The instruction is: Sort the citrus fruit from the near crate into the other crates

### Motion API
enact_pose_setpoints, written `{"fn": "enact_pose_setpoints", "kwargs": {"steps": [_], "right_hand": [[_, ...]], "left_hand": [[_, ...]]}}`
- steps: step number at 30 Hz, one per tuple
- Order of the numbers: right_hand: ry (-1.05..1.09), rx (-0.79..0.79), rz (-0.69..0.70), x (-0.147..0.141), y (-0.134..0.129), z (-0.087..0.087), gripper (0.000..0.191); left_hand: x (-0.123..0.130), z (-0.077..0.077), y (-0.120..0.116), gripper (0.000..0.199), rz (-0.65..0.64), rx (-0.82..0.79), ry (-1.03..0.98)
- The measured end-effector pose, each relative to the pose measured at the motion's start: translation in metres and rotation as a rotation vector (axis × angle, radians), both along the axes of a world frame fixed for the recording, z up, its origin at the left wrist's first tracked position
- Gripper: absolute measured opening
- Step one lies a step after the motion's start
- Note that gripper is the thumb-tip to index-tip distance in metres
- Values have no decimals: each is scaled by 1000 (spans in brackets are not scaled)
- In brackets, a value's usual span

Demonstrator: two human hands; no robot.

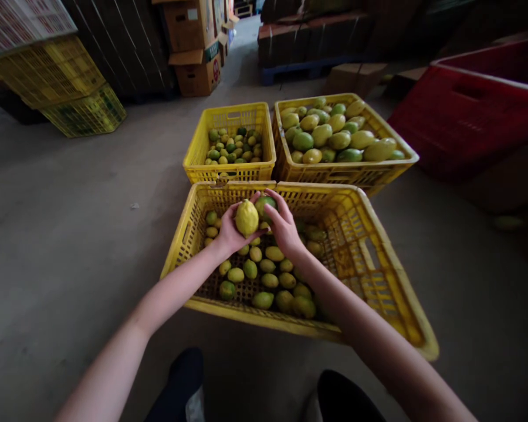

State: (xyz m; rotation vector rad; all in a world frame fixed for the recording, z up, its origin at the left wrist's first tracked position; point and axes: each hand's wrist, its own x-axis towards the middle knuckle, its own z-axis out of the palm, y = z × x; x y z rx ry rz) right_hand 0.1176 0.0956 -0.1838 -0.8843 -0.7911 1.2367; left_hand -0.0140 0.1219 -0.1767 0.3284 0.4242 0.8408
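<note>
Above the near yellow crate, my two hands are close together. My left hand is cupped under a yellow lemon, closed round its side. A green lemon sits in the fingers of my right hand, beside the yellow one. Below them, several loose yellow and green lemons lie on the slatted floor of the near crate, mostly in its left and middle part. My forearms hide some of the fruit.
Behind stand a yellow crate of small lemons and a yellow crate of larger ones. A red bin is at the right. Stacked yellow crates are at the left, cardboard boxes at the back. My feet are close to the near crate.
</note>
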Motion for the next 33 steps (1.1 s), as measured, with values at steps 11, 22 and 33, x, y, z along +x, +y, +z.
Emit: {"fn": "enact_pose_setpoints", "kwargs": {"steps": [11,22,33], "right_hand": [[-762,333,-114,1,-17,-9,56],[438,-126,141,28,-9,14,25],[762,-321,121,25,-6,-4,32]], "left_hand": [[34,-12,-8,32,216,-122,71],[-5,-7,9,28,260,-217,-76],[0,-1,1,30,383,-189,-147]]}}
